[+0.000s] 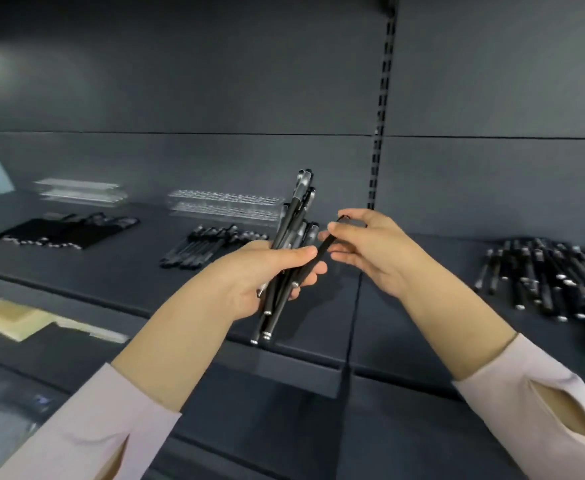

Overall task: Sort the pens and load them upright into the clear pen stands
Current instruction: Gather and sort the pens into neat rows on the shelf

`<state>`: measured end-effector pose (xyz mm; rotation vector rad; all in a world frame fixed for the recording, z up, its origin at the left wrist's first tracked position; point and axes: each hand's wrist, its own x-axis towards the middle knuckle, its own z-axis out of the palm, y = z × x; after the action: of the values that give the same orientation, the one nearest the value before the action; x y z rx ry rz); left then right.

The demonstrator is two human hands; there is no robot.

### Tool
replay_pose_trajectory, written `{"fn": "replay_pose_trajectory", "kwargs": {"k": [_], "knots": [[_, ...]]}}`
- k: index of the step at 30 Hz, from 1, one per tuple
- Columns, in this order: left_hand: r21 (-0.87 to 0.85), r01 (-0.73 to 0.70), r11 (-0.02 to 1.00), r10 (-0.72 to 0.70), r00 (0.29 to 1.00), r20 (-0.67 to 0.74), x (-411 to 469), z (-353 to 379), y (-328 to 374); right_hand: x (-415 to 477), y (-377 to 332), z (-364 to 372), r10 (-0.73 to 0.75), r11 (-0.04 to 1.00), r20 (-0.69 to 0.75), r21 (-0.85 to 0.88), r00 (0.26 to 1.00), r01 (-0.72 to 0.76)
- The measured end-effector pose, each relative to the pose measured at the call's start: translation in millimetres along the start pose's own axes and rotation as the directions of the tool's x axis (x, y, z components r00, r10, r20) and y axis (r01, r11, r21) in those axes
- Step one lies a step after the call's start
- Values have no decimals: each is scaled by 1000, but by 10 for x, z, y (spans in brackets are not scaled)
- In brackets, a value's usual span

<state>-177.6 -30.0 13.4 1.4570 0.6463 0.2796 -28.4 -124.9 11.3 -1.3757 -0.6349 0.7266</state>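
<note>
Sorting above the dark grey metal shelf point(111, 271), with the clear perforated plastic pen stand point(225, 204) behind.
My left hand point(259, 271) clamps a bundle of black pens point(291, 237) upright, fanned for picking; my right hand point(370, 251) pinches 1 slim black pen point(329, 242) at the bundle's edge.

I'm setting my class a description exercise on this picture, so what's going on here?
A person is sorting pens at a dark grey shelf. The left hand grips a bundle of black pens, roughly upright, while the right hand pinches a single black pen beside the bundle. A clear perforated pen stand and a second clear stand sit at the back, apparently with no pens in them. Loose piles of black pens lie on the shelf.
</note>
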Motion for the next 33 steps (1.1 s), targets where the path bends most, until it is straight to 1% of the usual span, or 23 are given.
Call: {"fn": "replay_pose_trajectory", "kwargs": {"k": [4, 6, 9, 12, 14, 17, 20, 25, 30, 33], "knots": [[-2, -2, 1000, 2, 999, -48, -428, -798, -111, -75, 148, 911, -7, 989, -6, 148, 1000, 8], [-56, -5, 998, 0, 997, -83, -608, -1187, -171, -82, 217, 1306, -34, 977, -51, 210, 998, 44], [-188, 4, 982, -35, 986, -161, -813, -1703, -246, -26, 285, 1789, -62, 954, -128, 283, 990, 97], [-231, 0, 973, -52, 975, -217, -917, -2160, -296, 118, 287, 2210, -73, 941, -169, 316, 983, 124], [-240, -23, 970, -40, 966, -255, -925, -2448, -317, 267, 278, 2479, -85, 931, -178, 337, 980, 142], [-299, -64, 952, -34, 949, -313, -842, -2878, -353, 570, 296, 2892, -83, 930, -185, 340, 979, 143], [-310, -73, 948, -43, 935, -351, -676, -3326, -357, 989, 356, 3288, -81, 943, -213, 300, 974, 144], [-294, -41, 955, -81, 917, -391, -360, -3993, -357, 1820, 502, 3828, -70, 989, -282, 102, 957, 102], [-320, -49, 946, -69, 935, -347, -120, -4451, -330, 2460, 774, 4165, 18, 992, -285, -113, 958, -52], [-322, -36, 946, -79, 938, -337, 14, -4665, -308, 2626, 873, 4262, 100, 976, -254, -165, 962, -145]]}}
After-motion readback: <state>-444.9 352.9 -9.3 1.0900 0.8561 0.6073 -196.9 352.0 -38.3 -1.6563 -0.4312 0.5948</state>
